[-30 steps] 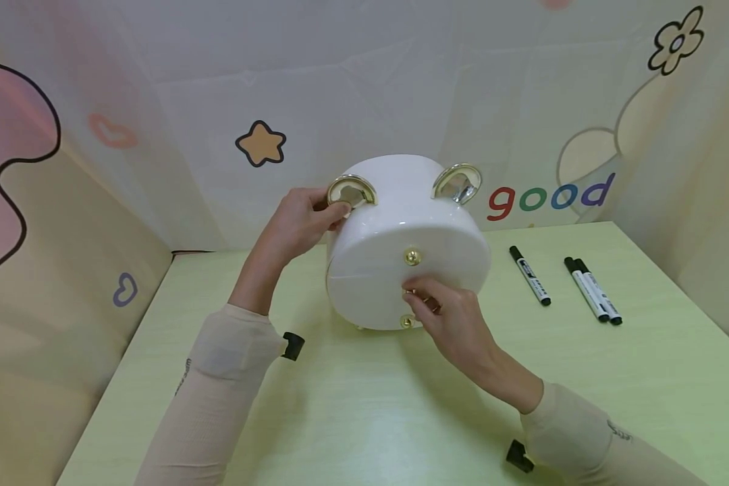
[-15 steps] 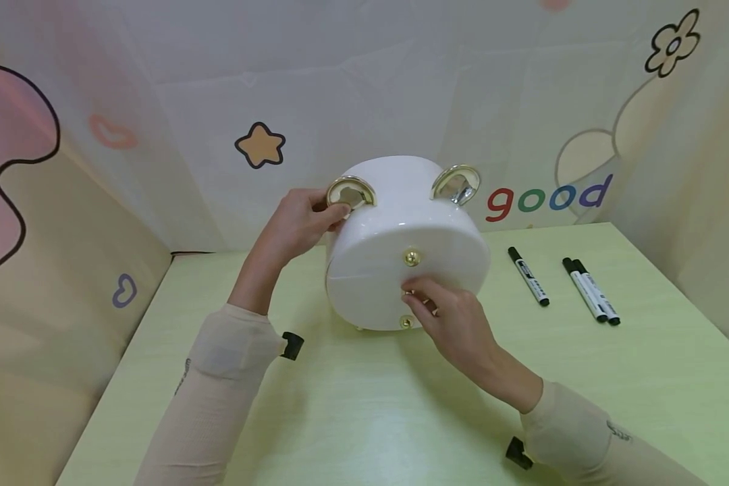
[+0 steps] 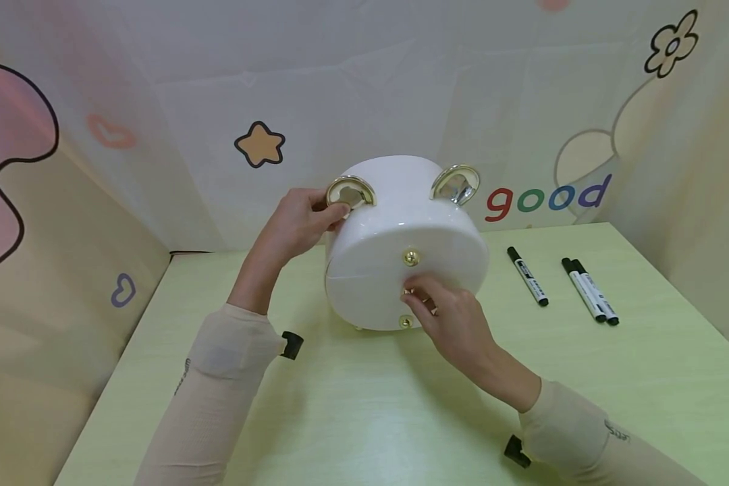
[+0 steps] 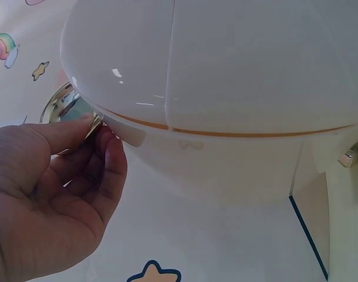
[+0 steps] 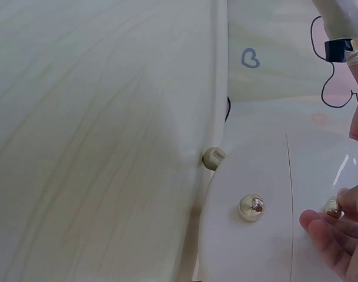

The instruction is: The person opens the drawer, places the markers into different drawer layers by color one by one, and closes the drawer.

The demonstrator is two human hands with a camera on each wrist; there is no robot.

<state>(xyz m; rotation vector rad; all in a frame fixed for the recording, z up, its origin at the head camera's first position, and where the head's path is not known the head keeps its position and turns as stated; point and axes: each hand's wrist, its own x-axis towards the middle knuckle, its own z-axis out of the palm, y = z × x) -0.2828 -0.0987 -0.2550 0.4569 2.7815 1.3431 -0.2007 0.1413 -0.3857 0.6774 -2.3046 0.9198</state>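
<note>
A white, rounded drawer box (image 3: 395, 196) with gold, ear-shaped pieces on top stands on the table. My left hand (image 3: 298, 226) grips the left gold ear (image 3: 354, 192), thumb at its front. In the left wrist view the left hand (image 4: 61, 188) has its thumb and fingers at the ear's edge. My right hand (image 3: 462, 327) is at the box's front and pinches the middle gold knob (image 5: 332, 207), which its fingers partly hide. Above it an upper gold knob (image 3: 410, 257) shows, and below it a lower gold knob (image 3: 406, 321). A thin seam crosses the front.
To the right of the box lies a single black-capped marker (image 3: 527, 277), and farther right two markers (image 3: 589, 290) lie side by side on the pale green table (image 3: 352, 418). A printed curtain (image 3: 188, 135) hangs close behind and along the sides.
</note>
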